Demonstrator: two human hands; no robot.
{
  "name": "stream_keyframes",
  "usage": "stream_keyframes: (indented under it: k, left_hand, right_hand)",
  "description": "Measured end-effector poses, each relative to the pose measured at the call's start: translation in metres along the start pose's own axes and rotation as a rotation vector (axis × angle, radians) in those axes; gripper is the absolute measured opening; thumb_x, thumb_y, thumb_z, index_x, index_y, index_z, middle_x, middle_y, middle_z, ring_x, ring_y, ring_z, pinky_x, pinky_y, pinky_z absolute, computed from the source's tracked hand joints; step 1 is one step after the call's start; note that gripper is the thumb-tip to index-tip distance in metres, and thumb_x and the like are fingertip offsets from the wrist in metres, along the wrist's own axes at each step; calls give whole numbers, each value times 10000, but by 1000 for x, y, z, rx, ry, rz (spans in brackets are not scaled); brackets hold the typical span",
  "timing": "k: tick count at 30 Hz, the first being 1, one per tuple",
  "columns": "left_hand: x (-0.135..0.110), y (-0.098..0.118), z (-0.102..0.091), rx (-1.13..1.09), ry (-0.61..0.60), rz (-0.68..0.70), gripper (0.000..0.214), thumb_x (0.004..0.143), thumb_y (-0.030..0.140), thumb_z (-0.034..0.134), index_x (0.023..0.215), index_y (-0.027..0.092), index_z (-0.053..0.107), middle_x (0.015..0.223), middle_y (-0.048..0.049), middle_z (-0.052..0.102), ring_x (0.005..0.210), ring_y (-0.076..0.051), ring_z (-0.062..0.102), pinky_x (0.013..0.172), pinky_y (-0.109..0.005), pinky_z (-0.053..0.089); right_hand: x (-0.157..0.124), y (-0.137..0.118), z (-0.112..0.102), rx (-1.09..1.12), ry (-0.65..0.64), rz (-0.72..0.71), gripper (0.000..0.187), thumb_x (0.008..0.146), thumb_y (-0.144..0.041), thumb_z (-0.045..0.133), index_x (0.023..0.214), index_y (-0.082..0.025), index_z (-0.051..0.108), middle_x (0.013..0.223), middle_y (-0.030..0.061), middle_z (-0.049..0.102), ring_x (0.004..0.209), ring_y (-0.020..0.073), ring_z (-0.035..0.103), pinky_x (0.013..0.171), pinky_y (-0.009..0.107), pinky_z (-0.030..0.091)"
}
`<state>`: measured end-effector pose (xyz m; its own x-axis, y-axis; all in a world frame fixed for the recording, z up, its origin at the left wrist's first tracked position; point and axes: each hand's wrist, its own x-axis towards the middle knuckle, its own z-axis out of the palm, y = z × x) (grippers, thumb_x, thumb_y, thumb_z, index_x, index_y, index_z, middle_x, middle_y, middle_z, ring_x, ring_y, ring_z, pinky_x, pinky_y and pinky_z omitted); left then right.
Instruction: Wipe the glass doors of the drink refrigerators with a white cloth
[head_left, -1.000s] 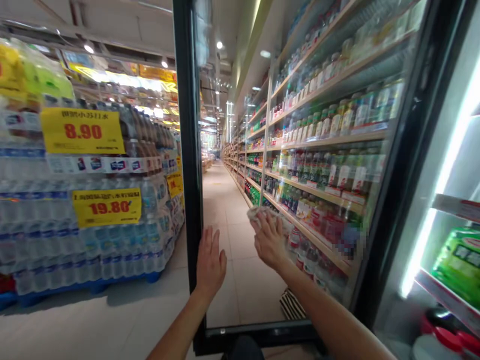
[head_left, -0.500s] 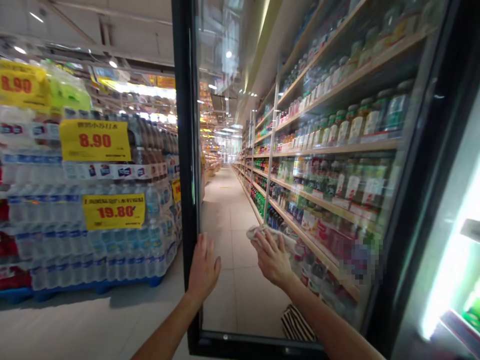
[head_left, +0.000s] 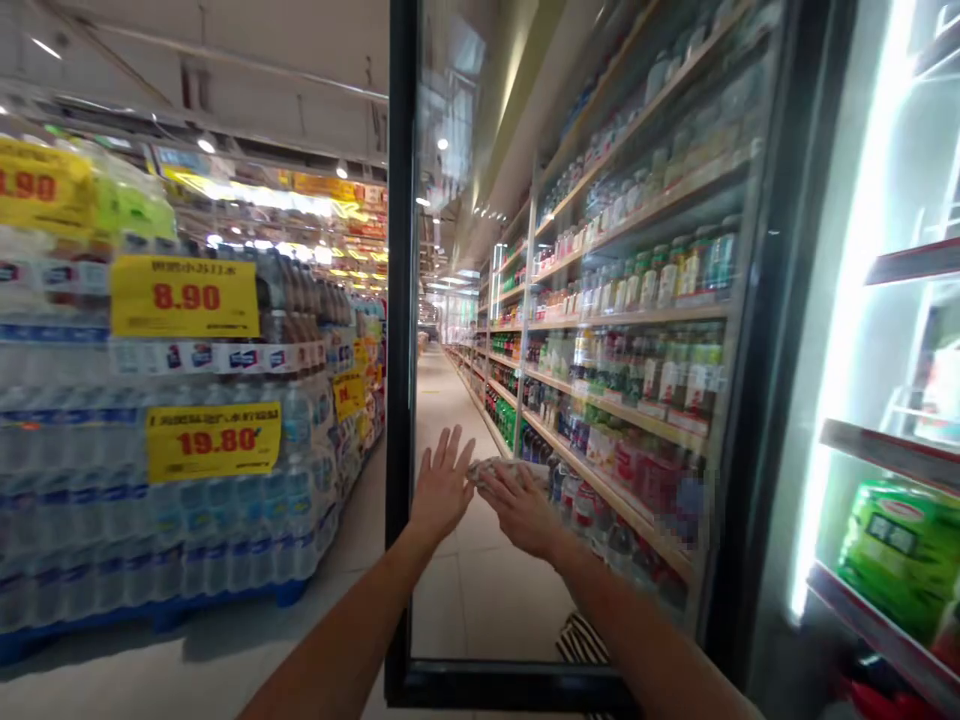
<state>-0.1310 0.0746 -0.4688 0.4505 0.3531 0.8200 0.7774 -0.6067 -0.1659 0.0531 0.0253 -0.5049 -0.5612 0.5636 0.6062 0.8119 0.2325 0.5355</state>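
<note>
In front of me stands an open glass cooler door (head_left: 442, 610) in a black frame. My right hand (head_left: 525, 505) presses a pale, crumpled cloth (head_left: 486, 470) to the glass, fingers over it. Just left of it, my left hand (head_left: 446, 485) has its fingers spread and holds nothing. Its palm faces the pane near the door's left frame bar; whether it touches the glass I cannot tell. Part of the cloth is hidden under the right fingers.
Rows of bottles on shelves (head_left: 622, 320) show in the glass. To the left is a tall stack of bottled water (head_left: 225, 550) with yellow price signs (head_left: 214, 440). At the right, lit cooler shelves (head_left: 877, 455) hold a green package (head_left: 896, 555). Black-and-white striped fabric (head_left: 581, 640) shows low down.
My right hand and the cloth have moved slightly left across the glass. My left hand has moved right and up, close to the cloth, with fingers more spread. The view has turned right.
</note>
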Motion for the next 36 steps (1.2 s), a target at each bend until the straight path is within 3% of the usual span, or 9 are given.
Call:
stream_keyframes:
  k: [2,6,7,11,17,24,29,36]
  left_hand:
    - [-3,2,0,6,18,1,542,811,255,517,1338,194,403,1471,-116,279,1360,-289,243,1034,-490,346]
    - [-8,10,4,25,76,-34,577,817,270,526,1363,185,360,1477,-139,253,1370,-311,203,1044,-531,307]
    - [-9,12,6,31,95,-46,586,819,281,527,1368,180,349,1477,-149,248,1372,-320,191,1042,-550,296]
    - [-13,16,15,39,156,-72,583,835,318,512,1371,172,337,1475,-174,242,1378,-332,156,1031,-601,265]
    - [-17,9,24,-11,187,-66,559,859,359,471,1371,185,333,1479,-170,240,1389,-319,110,1044,-609,223]
    - [-16,-3,35,7,222,-26,642,854,389,481,1415,207,228,1496,-159,199,1395,-302,95,1082,-565,172]
    - [-9,-7,47,43,272,8,713,855,340,485,1440,226,94,1522,-142,83,1397,-303,59,1090,-568,127]
    - [5,-11,76,11,231,-3,777,826,292,505,1441,243,33,1529,-125,-10,1391,-334,32,1078,-605,125]
  right_hand:
    - [-8,8,-3,-27,69,106,516,825,-220,467,1339,-251,429,1429,58,391,1358,238,235,1102,499,90]
    - [-10,18,-14,-103,311,566,483,837,-216,456,1320,-202,459,1430,119,372,1371,291,180,1072,536,131]
    - [-12,15,-14,-101,324,577,485,834,-218,461,1319,-196,461,1432,123,365,1374,295,169,1073,531,135]
    - [-33,0,-3,-52,251,336,488,814,-228,495,1300,-263,476,1397,61,426,1367,249,200,1102,488,93]
    - [-66,24,-6,-103,398,634,464,835,-187,451,1298,-209,481,1414,117,383,1365,284,206,1080,508,156]
    - [-63,28,-5,-42,395,595,406,844,-234,457,1242,-213,535,1367,109,448,1364,283,217,1088,516,135]
    - [-56,28,2,50,409,421,394,845,-260,474,1232,-234,542,1298,77,534,1363,234,235,1116,485,63]
    - [-63,45,20,73,438,420,603,822,-190,457,1407,-251,323,1241,62,587,1388,217,190,1132,486,65]
